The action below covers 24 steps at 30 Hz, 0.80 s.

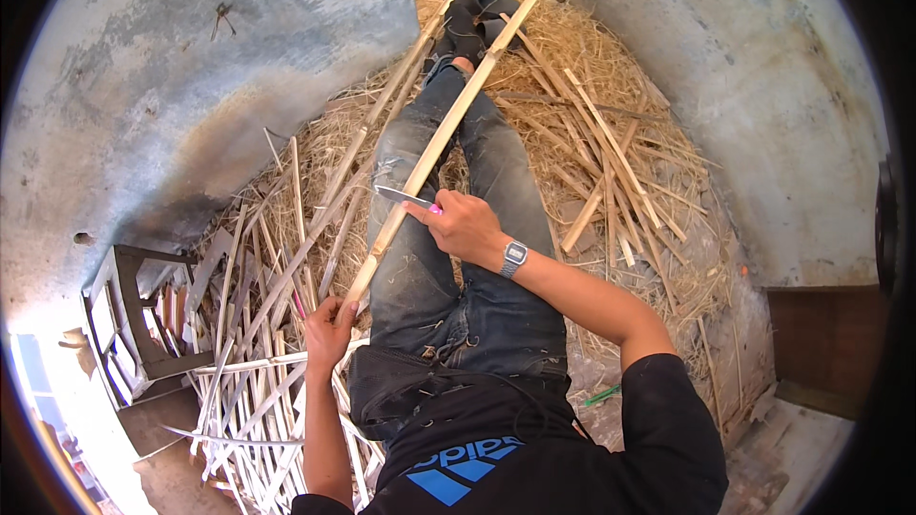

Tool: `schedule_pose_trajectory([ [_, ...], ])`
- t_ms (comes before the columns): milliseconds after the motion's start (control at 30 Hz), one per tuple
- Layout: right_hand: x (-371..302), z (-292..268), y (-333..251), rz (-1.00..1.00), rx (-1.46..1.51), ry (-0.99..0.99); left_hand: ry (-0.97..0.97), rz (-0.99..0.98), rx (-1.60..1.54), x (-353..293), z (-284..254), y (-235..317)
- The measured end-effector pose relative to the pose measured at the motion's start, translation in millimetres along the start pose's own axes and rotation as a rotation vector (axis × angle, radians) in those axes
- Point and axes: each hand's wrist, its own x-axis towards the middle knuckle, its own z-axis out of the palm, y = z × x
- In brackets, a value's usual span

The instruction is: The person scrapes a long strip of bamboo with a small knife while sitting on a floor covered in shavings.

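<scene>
A long, pale split bamboo strip (448, 124) with visible nodes slants across my legs, from near my left hip up past my feet. My left hand (329, 332) is closed around its near end, thumb along the strip. In my right hand (468, 229) is a knife (405, 198), its pink handle mostly covered by my fingers. The blade points left and lies across the strip, roughly over my knees. My right fingers are close to the strip, and whether they touch it I cannot tell. A metal watch (513, 258) is on my right wrist.
Split bamboo pieces (611, 148) and curly shavings (563, 29) cover the floor on both sides of my legs. Thin strips (267, 420) lie piled at lower left, beside a dark frame-like stand (143, 324). Worn grey walls (267, 48) rise left and right. A green object (602, 396) lies near my right hip.
</scene>
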Motion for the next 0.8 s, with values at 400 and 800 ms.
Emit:
schedule_pose_trajectory([
  [400,0.1,0.1,0.9,-0.052,-0.062,-0.025,0.234,0.249,0.008,47.5,28.0,49.9],
  [800,25.9,24.8,28.0,1.216,0.993,0.347,0.321,0.505,0.203,123.3,71.6,102.3],
])
